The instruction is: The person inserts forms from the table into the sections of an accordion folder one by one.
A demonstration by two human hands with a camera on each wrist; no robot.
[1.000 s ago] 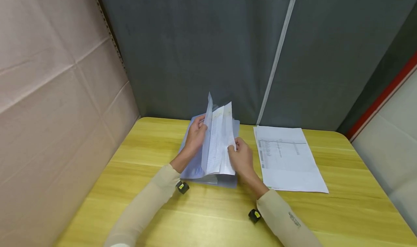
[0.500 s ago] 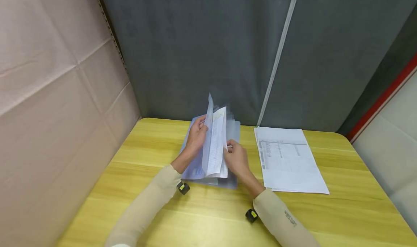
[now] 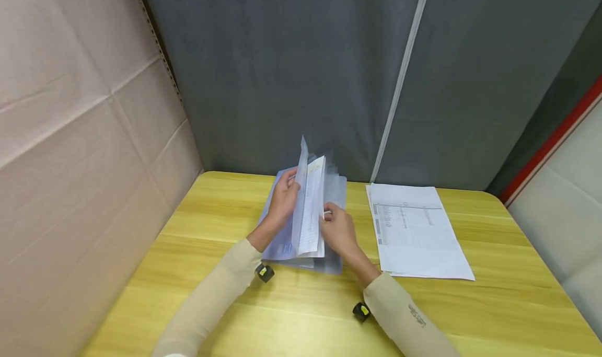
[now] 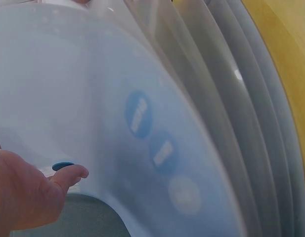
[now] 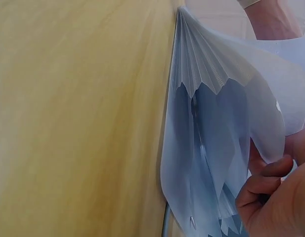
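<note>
A translucent blue expanding folder [image 3: 287,242] lies on the yellow table [image 3: 235,315], its pleated pockets fanned apart [image 5: 206,123]. My left hand [image 3: 284,201] grips the raised front flap [image 4: 142,123] and holds it upright. A printed sheet [image 3: 312,210] stands between the pockets. My right hand [image 3: 336,230] has its fingers curled on the sheet's right edge, pinching it against the folder; in the right wrist view the curled fingers [image 5: 263,187] show at the folder's lower edge.
A stack of printed paper sheets [image 3: 414,229] lies flat on the table just right of the folder. A cardboard wall [image 3: 80,137] closes the left side and a grey curtain [image 3: 329,69] hangs behind the table.
The sheet has slid further down and left into the folder, showing less of its face. My right hand moved left with it. The left hand stayed on the flap.
</note>
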